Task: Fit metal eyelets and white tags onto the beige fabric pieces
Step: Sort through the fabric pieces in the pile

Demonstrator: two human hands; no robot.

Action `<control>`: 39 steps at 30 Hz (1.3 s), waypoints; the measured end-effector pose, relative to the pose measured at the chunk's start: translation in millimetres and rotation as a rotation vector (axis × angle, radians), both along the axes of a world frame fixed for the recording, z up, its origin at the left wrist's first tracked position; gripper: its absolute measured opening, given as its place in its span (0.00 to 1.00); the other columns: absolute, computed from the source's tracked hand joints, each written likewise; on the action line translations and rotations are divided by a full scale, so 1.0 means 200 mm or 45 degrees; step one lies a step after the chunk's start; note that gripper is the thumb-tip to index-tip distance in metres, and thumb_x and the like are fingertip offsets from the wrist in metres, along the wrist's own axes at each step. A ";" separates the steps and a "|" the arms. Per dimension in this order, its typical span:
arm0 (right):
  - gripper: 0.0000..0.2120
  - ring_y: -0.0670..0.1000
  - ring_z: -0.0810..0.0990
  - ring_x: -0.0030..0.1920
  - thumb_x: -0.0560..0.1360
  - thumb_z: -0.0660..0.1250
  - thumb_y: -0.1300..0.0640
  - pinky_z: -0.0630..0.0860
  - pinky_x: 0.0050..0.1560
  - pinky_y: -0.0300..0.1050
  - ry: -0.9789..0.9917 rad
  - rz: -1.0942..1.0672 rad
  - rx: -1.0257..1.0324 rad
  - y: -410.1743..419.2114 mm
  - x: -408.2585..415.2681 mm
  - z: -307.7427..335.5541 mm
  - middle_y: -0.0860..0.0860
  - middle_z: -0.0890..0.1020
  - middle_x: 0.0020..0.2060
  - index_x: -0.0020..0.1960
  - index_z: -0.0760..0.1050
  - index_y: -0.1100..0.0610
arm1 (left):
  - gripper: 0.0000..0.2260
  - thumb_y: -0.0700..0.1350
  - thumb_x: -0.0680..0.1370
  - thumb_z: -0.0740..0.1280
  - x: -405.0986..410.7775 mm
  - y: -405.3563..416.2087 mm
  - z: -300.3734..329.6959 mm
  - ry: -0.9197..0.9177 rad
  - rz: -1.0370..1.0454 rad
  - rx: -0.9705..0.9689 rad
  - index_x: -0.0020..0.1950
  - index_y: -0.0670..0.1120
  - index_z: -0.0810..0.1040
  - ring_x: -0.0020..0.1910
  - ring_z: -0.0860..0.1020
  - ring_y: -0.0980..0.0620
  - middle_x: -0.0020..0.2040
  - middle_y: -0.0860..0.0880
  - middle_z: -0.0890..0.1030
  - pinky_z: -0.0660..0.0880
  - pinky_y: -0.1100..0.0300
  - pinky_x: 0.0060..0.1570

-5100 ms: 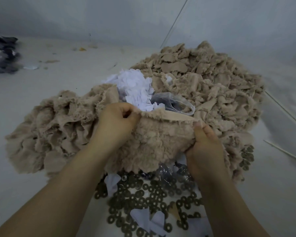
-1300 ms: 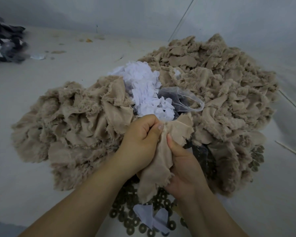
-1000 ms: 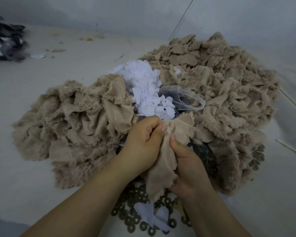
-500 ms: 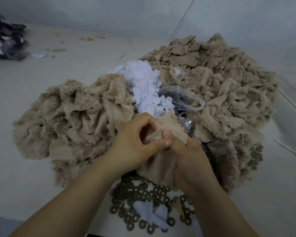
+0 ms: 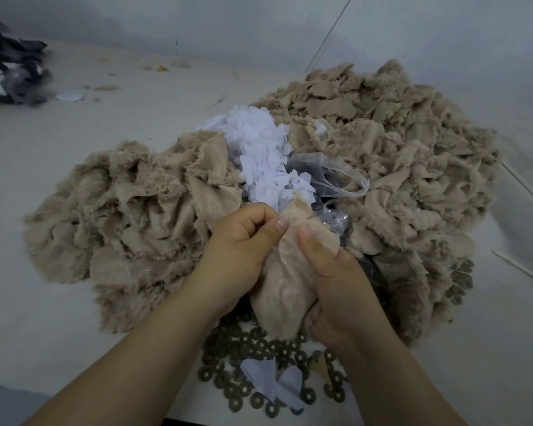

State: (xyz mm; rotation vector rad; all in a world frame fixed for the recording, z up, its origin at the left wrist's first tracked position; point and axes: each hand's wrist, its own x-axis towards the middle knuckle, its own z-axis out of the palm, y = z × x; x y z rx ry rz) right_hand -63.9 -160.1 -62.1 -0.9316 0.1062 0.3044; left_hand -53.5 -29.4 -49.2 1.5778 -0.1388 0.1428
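Observation:
Both hands hold one beige fabric piece (image 5: pixel 285 287) bunched up in front of me. My left hand (image 5: pixel 239 244) pinches its upper edge between thumb and curled fingers. My right hand (image 5: pixel 336 278) grips its right side, thumb pressed on top. Behind lie two big heaps of beige fabric pieces, one on the left (image 5: pixel 130 216) and one on the right (image 5: pixel 397 155). A pile of white tags (image 5: pixel 259 149) sits between them. Several dark metal eyelets (image 5: pixel 259 348) are scattered on the table below my hands, with a couple of loose white tags (image 5: pixel 277 385) among them.
A clear plastic bag (image 5: pixel 336 176) lies beside the white tags. Dark cloth (image 5: pixel 10 72) is bunched at the far left of the pale table (image 5: pixel 59 133). Thin sticks (image 5: pixel 523 272) lie at the right edge. A grey wall stands behind.
The large fluffy piece held five seconds ago is down; both hands now hold a single piece, bunching it and shifting their grips along its top over the last second.

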 end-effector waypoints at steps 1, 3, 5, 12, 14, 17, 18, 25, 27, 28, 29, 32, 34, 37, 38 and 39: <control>0.19 0.61 0.82 0.59 0.73 0.73 0.51 0.73 0.66 0.61 -0.009 0.014 0.001 0.00 0.00 0.00 0.63 0.83 0.56 0.58 0.82 0.62 | 0.13 0.43 0.81 0.65 0.00 0.00 0.00 -0.014 0.006 0.029 0.36 0.46 0.77 0.32 0.71 0.57 0.32 0.52 0.75 0.71 0.64 0.32; 0.19 0.61 0.82 0.60 0.72 0.73 0.53 0.72 0.67 0.61 -0.006 0.070 0.057 0.00 0.00 -0.01 0.62 0.83 0.57 0.60 0.81 0.62 | 0.14 0.43 0.81 0.65 0.01 -0.01 -0.01 -0.059 0.027 0.101 0.35 0.48 0.76 0.32 0.71 0.58 0.32 0.54 0.75 0.70 0.63 0.33; 0.18 0.60 0.82 0.60 0.73 0.71 0.55 0.72 0.68 0.60 -0.023 0.086 0.057 0.00 -0.01 -0.01 0.61 0.83 0.57 0.61 0.80 0.61 | 0.13 0.45 0.79 0.65 0.02 -0.01 -0.02 -0.133 0.069 0.165 0.35 0.46 0.74 0.34 0.71 0.57 0.32 0.55 0.74 0.70 0.61 0.36; 0.32 0.57 0.82 0.60 0.67 0.72 0.37 0.72 0.68 0.59 0.155 0.011 -0.122 -0.03 0.03 0.04 0.60 0.84 0.56 0.59 0.81 0.61 | 0.10 0.46 0.79 0.65 0.00 0.03 -0.05 -0.324 -0.067 0.269 0.39 0.43 0.76 0.32 0.72 0.57 0.32 0.53 0.74 0.70 0.63 0.34; 0.33 0.60 0.79 0.64 0.69 0.71 0.41 0.70 0.70 0.58 0.257 0.072 0.042 -0.04 0.05 0.06 0.64 0.81 0.60 0.63 0.78 0.65 | 0.10 0.47 0.78 0.65 -0.01 0.05 -0.04 -0.373 -0.167 0.306 0.39 0.43 0.77 0.31 0.72 0.55 0.32 0.52 0.74 0.70 0.61 0.33; 0.21 0.65 0.79 0.63 0.73 0.69 0.56 0.71 0.69 0.60 0.183 -0.002 0.040 -0.07 0.05 0.04 0.66 0.81 0.58 0.62 0.78 0.67 | 0.13 0.48 0.76 0.66 -0.01 0.05 -0.03 -0.355 -0.200 0.219 0.37 0.40 0.77 0.30 0.71 0.55 0.31 0.53 0.74 0.69 0.60 0.33; 0.18 0.65 0.79 0.62 0.74 0.68 0.58 0.73 0.68 0.60 0.127 -0.011 -0.025 -0.07 0.04 0.04 0.66 0.82 0.56 0.61 0.79 0.67 | 0.15 0.50 0.75 0.66 -0.02 0.05 -0.02 -0.329 -0.174 0.201 0.36 0.40 0.76 0.30 0.70 0.56 0.30 0.54 0.73 0.68 0.61 0.32; 0.11 0.57 0.84 0.49 0.75 0.64 0.61 0.80 0.55 0.54 0.143 0.010 -0.125 -0.08 0.03 0.02 0.64 0.84 0.50 0.49 0.84 0.64 | 0.07 0.35 0.76 0.70 0.01 -0.01 -0.03 -0.234 0.052 0.410 0.38 0.40 0.78 0.30 0.72 0.61 0.31 0.55 0.76 0.69 0.67 0.32; 0.14 0.56 0.83 0.50 0.81 0.61 0.57 0.77 0.59 0.52 0.163 0.021 -0.134 -0.08 0.04 0.04 0.61 0.84 0.53 0.51 0.82 0.63 | 0.07 0.35 0.75 0.68 0.00 -0.01 -0.04 -0.265 -0.025 0.466 0.37 0.39 0.77 0.30 0.72 0.61 0.31 0.53 0.76 0.68 0.69 0.32; 0.15 0.56 0.83 0.51 0.82 0.60 0.55 0.76 0.61 0.51 0.149 -0.009 -0.170 -0.08 0.05 0.03 0.62 0.83 0.54 0.52 0.81 0.65 | 0.08 0.37 0.75 0.67 -0.01 -0.02 -0.03 -0.268 -0.036 0.444 0.36 0.39 0.76 0.29 0.71 0.60 0.30 0.52 0.75 0.68 0.68 0.32; 0.15 0.58 0.83 0.51 0.82 0.62 0.54 0.77 0.61 0.53 0.117 -0.050 -0.235 -0.08 0.06 0.03 0.62 0.83 0.53 0.53 0.80 0.66 | 0.10 0.41 0.74 0.65 -0.01 -0.03 -0.03 -0.258 -0.023 0.387 0.34 0.38 0.74 0.28 0.70 0.60 0.28 0.53 0.73 0.67 0.67 0.31; 0.14 0.62 0.85 0.53 0.78 0.68 0.54 0.79 0.59 0.59 0.022 -0.051 -0.310 -0.07 0.03 0.03 0.62 0.85 0.49 0.53 0.83 0.64 | 0.23 0.56 0.72 0.65 -0.01 -0.06 -0.02 -0.193 0.106 0.285 0.32 0.36 0.69 0.27 0.66 0.56 0.26 0.51 0.67 0.63 0.62 0.28; 0.14 0.63 0.84 0.55 0.77 0.68 0.56 0.76 0.62 0.62 0.007 -0.019 -0.255 -0.07 0.02 0.03 0.63 0.85 0.51 0.55 0.82 0.66 | 0.23 0.55 0.72 0.67 0.00 -0.06 -0.02 -0.142 0.190 0.276 0.32 0.36 0.68 0.27 0.65 0.54 0.26 0.50 0.67 0.63 0.58 0.27; 0.15 0.64 0.81 0.60 0.77 0.66 0.60 0.72 0.67 0.64 0.021 -0.022 -0.123 -0.08 0.01 0.02 0.65 0.83 0.56 0.60 0.79 0.68 | 0.18 0.50 0.73 0.66 0.01 -0.04 -0.04 -0.053 0.148 0.078 0.35 0.35 0.72 0.29 0.67 0.50 0.28 0.44 0.70 0.65 0.56 0.29; 0.16 0.64 0.80 0.60 0.76 0.66 0.62 0.72 0.67 0.64 0.031 -0.016 -0.069 -0.09 0.01 0.03 0.65 0.82 0.57 0.61 0.78 0.68 | 0.18 0.50 0.74 0.66 0.00 -0.04 -0.04 -0.036 0.114 0.004 0.36 0.35 0.74 0.30 0.68 0.49 0.29 0.41 0.71 0.66 0.55 0.30; 0.18 0.64 0.80 0.61 0.75 0.65 0.63 0.71 0.68 0.64 0.051 -0.012 -0.026 -0.09 0.01 0.03 0.65 0.82 0.58 0.62 0.78 0.68 | 0.18 0.49 0.75 0.65 0.00 -0.04 -0.05 -0.029 0.086 -0.049 0.37 0.34 0.74 0.31 0.68 0.48 0.30 0.38 0.71 0.67 0.55 0.31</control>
